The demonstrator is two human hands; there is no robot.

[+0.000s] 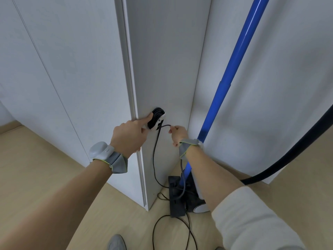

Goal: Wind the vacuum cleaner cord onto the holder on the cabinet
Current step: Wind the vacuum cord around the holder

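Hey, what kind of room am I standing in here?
Probably a room or hallway in a home, at a storage corner. Tall white cabinet panels rise from a light wood floor, and a vacuum cleaner with a blue tube stands in the nook, its cord trailing from a holder.

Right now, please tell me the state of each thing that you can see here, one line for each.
Cord: partly wound on the holder, the rest hanging down to the floor.
Holder: on the cabinet side, carrying a coil.
Left hand: forefinger pressing the coil.
Right hand: pinching the cord beside the holder.
Vacuum tube: leaning against the wall.
Hose: hanging in a curve.
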